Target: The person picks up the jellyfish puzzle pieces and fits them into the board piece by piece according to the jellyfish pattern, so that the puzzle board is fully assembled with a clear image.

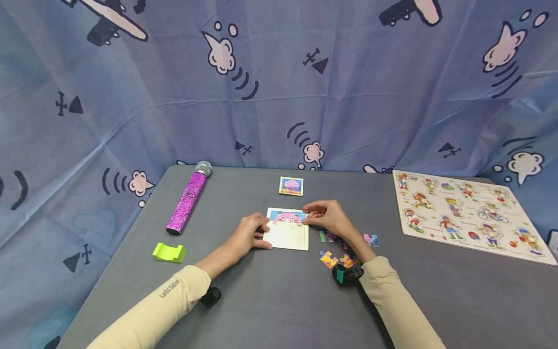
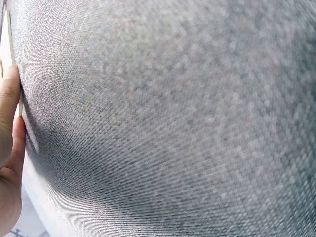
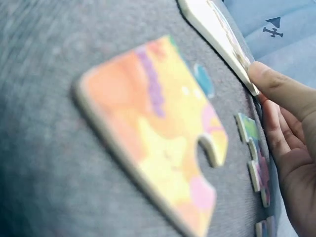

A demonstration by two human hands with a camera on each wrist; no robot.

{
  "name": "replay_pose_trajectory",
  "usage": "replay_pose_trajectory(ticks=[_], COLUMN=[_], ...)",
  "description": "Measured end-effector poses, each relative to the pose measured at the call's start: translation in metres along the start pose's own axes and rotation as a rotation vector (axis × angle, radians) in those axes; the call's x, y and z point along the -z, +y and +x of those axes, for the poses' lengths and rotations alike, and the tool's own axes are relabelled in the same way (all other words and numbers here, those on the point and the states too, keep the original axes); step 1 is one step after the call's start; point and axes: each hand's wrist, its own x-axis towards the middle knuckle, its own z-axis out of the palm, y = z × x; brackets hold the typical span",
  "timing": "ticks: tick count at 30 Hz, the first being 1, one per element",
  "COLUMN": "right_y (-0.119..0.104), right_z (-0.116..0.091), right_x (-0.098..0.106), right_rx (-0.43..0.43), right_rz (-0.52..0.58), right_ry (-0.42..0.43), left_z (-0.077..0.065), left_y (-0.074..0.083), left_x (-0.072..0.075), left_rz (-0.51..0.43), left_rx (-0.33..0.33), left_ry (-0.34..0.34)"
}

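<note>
The left hand point(image 1: 248, 236) is gripping one side of the board point(image 1: 285, 237), the right hand point(image 1: 330, 216) pinching its far right corner. The board is lying on the surface point(image 1: 261, 300) beside puzzle pieces point(image 1: 329, 260).

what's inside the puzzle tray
Pink and blue pieces line the far part of the tray; the rest looks bare. What the left hand and right hand cover can't be seen.

The left-wrist view crops the left hand point(image 2: 7, 143) and the puzzle board point(image 2: 6, 49). The right arm point(image 1: 362, 247) seems to hide some puzzle pieces point(image 1: 329, 260) — too muddled to count. The picture board point(image 1: 468, 220) bears print too small to read.
</note>
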Motion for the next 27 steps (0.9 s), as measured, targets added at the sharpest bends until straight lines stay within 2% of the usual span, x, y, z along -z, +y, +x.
replay_pose_trajectory(ticks=[27], right_y=[-0.0061], right_z=[0.0048], right_x=[-0.0007], right_rx=[0.054], right_rz=[-0.074], right_ry=[-0.047], left_z=[0.0000], left_y=[0.0005], left_x=[0.0004], left_rz=[-0.006], left_rx=[0.014], left_ry=[-0.005])
